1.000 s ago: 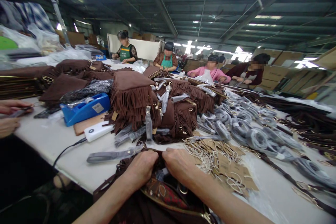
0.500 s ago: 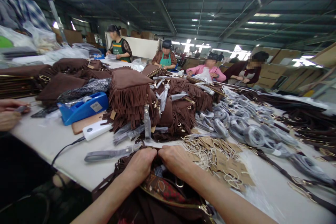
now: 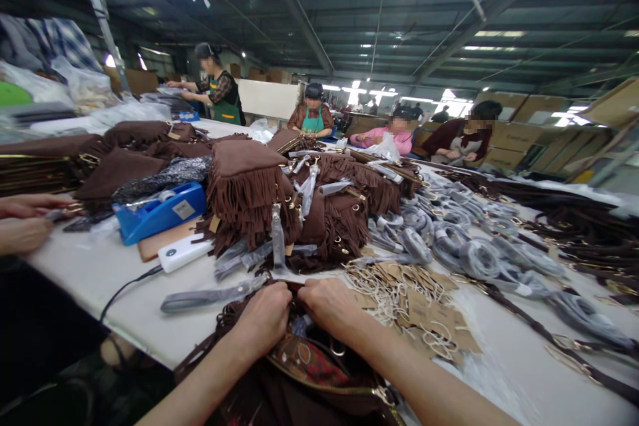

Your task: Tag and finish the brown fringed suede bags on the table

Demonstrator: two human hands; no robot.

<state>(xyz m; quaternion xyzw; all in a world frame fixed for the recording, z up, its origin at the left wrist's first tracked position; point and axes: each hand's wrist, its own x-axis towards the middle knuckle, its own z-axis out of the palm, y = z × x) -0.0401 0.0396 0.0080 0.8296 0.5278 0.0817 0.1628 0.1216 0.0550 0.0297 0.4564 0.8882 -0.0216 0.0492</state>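
Observation:
A dark brown fringed handbag (image 3: 299, 394) lies at the table's near edge, its zipped mouth wide apart and a patterned red-brown lining showing. My left hand (image 3: 268, 311) is closed on the far edge of that mouth. Just beside it, my right hand (image 3: 324, 303) grips the same edge, with a small gap between the two fists. The fingertips are hidden behind the knuckles. A plastic-wrapped wrist strap (image 3: 210, 296) lies left of my left hand, by the bag. Cardboard tags with white strings (image 3: 414, 306) are heaped right of my right hand.
Fringed brown bags (image 3: 244, 176) are piled ahead. A blue tape dispenser (image 3: 162, 213) and a white corded device (image 3: 184, 253) stand left. Wrapped coiled straps (image 3: 479, 256) cover the right side. A co-worker's hands (image 3: 30, 223) work at the left edge; several people sit or stand beyond.
My hands keep their grip on the bag's edge, with the gap between them slightly wider. The co-worker's hands at left moved right; a person at the back now reaches left toward a stack.

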